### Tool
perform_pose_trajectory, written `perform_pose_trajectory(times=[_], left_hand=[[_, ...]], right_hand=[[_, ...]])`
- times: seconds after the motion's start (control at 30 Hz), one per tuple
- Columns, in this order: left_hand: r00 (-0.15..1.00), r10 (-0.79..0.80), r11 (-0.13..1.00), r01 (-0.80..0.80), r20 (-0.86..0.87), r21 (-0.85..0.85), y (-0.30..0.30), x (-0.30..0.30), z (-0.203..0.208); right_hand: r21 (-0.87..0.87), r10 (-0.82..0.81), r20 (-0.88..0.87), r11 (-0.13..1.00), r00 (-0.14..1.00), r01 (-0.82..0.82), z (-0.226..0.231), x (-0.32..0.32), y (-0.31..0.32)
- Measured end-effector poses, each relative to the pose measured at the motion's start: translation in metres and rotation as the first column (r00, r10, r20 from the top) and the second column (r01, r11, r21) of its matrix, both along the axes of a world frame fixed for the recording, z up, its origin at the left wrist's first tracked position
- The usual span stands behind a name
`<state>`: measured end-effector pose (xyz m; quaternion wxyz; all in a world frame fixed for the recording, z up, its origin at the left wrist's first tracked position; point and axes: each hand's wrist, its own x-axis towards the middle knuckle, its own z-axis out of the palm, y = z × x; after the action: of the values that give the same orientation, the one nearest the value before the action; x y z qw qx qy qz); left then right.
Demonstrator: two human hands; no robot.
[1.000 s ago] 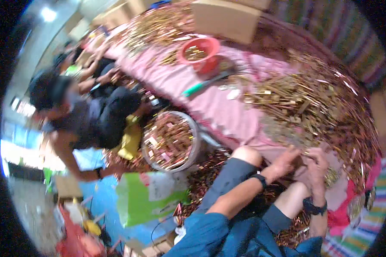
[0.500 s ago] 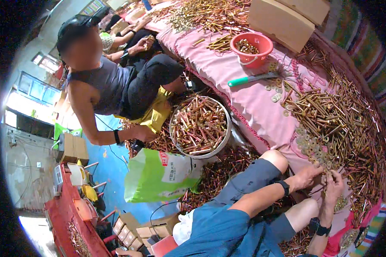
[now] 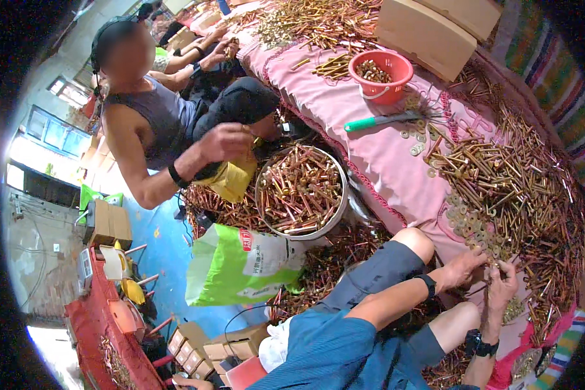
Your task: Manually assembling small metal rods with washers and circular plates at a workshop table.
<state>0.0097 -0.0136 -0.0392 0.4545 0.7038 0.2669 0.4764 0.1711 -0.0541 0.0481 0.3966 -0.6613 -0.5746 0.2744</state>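
Note:
My left hand is at the right side of the pink-covered table, its fingers bent in a pinch beside a pile of flat metal washers. My right hand is just right of it, thumb and fingertips drawn together. Both sets of fingertips nearly meet; what they pinch is too small to make out. Beyond my hands, a large heap of long brass-coloured bolts spreads over the pink cloth.
A white bucket full of bolts stands left of the table, next to a green-and-white sack. On the table are a red basket, a green-handled tool and cardboard boxes. A co-worker sits across the bucket.
The co-worker's near hand has risen from beside the bucket to above the yellow bag. My right fingers have shifted slightly; my left hand stays by the washers.

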Motion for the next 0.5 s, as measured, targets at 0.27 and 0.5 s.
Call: perform_pose_trajectory(times=[0.27,0.5], left_hand=[[0.976,-0.038,0.995,0.019,-0.213,-0.095,0.001,-0.006,0.011],[0.985,-0.011,0.999,0.003,-0.173,-0.043,0.002,0.001,-0.010]], right_hand=[[0.019,0.025,0.006,1.000,1.000,-0.025,0.011,-0.009,-0.001],[0.090,0.036,0.117,0.995,0.992,-0.047,0.002,-0.007,0.000]])
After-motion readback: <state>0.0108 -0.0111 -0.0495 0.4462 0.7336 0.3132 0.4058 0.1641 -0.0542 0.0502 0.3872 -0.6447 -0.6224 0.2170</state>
